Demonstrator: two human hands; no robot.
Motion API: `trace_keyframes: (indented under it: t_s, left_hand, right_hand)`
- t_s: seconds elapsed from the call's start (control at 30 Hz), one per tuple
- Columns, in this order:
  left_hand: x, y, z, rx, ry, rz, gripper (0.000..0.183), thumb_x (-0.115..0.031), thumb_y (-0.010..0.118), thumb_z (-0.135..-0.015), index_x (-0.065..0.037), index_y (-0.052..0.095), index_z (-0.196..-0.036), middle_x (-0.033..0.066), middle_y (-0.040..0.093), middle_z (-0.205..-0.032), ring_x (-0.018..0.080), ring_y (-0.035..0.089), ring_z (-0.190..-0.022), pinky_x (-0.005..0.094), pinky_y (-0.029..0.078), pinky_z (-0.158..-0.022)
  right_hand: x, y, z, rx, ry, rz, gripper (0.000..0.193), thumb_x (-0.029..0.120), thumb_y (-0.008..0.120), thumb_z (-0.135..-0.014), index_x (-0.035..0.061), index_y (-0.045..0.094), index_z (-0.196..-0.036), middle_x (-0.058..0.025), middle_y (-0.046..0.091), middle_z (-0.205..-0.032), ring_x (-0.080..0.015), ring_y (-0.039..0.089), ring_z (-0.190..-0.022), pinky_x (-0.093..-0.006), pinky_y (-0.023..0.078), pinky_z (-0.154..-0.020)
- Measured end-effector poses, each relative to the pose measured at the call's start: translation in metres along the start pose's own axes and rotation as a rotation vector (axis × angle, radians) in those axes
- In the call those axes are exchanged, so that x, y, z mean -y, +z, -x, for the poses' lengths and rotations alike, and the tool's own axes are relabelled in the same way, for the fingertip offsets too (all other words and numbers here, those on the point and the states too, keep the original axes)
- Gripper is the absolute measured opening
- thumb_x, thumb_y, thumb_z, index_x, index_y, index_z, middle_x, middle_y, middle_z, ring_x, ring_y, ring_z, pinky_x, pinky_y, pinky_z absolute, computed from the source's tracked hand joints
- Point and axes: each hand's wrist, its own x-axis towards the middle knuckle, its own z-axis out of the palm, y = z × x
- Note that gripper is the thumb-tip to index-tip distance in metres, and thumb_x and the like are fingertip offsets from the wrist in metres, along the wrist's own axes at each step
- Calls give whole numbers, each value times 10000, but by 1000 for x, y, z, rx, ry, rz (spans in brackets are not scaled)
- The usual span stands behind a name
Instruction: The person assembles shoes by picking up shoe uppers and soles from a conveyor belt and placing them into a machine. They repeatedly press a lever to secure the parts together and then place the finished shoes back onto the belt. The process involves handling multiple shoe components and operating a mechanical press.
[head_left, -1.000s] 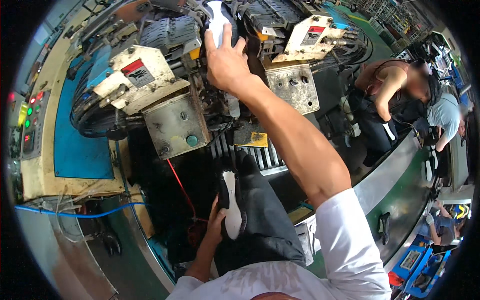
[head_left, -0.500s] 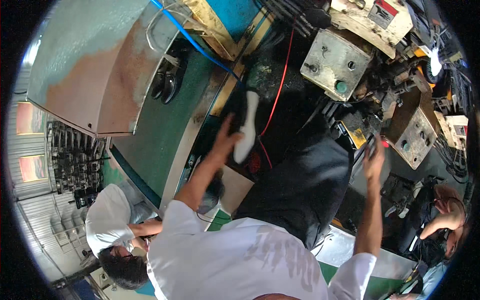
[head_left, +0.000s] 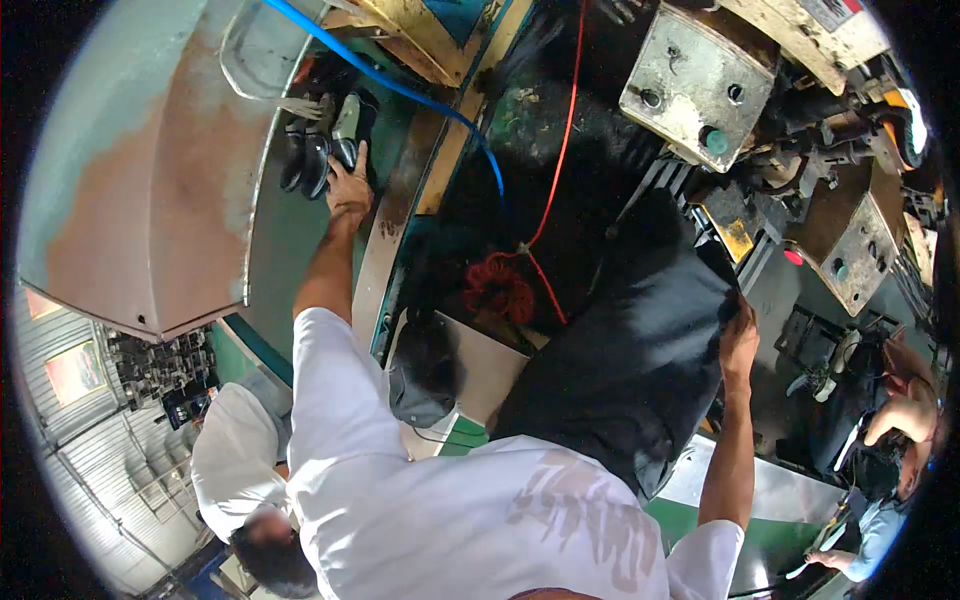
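My left hand (head_left: 349, 192) reaches out over the green surface at the upper left. Its index finger and thumb are stretched apart at the near end of a pale-topped shoe (head_left: 346, 130). That shoe stands close beside dark, glossy shoes (head_left: 315, 160). The fingertips seem to touch it, without wrapping round it. My right hand (head_left: 739, 342) is by the outer side of my black-trousered leg (head_left: 630, 340), near the knee. Its fingers point away from me and are partly hidden, so I cannot make out whether they hold anything.
A large worn metal hood (head_left: 170, 190) overhangs the left. Blue hose (head_left: 400, 92) and red hose (head_left: 563, 150) run ahead, the red one coiled low down. Machine boxes with buttons (head_left: 690, 85) stand at right. One person (head_left: 240, 460) is at lower left, another (head_left: 895, 410) at right.
My left hand has moved forward and left with the pale shoe, which now stands beside the dark shoes. My right hand has drawn back from the yellow-marked machine part to beside my leg.
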Motion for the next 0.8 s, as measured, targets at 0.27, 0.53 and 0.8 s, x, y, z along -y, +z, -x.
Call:
trace_keyframes:
  t_s: [0.27,0.53,0.8]
  left_hand:
    - [117,97,-129,-201,377,-447,718,-220,643,-953,2,425,-1600,146,789,-1031,259,721,-840,400,557,-705]
    - [42,18,-40,-44,494,224,465,-216,536,-988,19,687,-1359,285,731,-1271,519,673,-1190,526,540,-1045]
    - [-130,-19,81,-262,860,619,277,-44,605,-972,-56,748,-1208,235,729,-1179,433,689,-1112,492,561,-990]
  right_hand:
    - [18,34,1,-135,-40,-43,500,43,469,-1020,54,583,-1507,-266,639,-1373,-467,643,-1237,-511,534,-1061]
    - [34,52,7,-96,83,46,520,114,574,-966,21,591,-1477,-291,664,-1344,-474,620,-1268,-525,483,-1123]
    - [97,11,10,96,234,97,987,662,644,-979,123,264,-1714,-317,308,-1655,-524,392,-1476,-635,358,-1208]
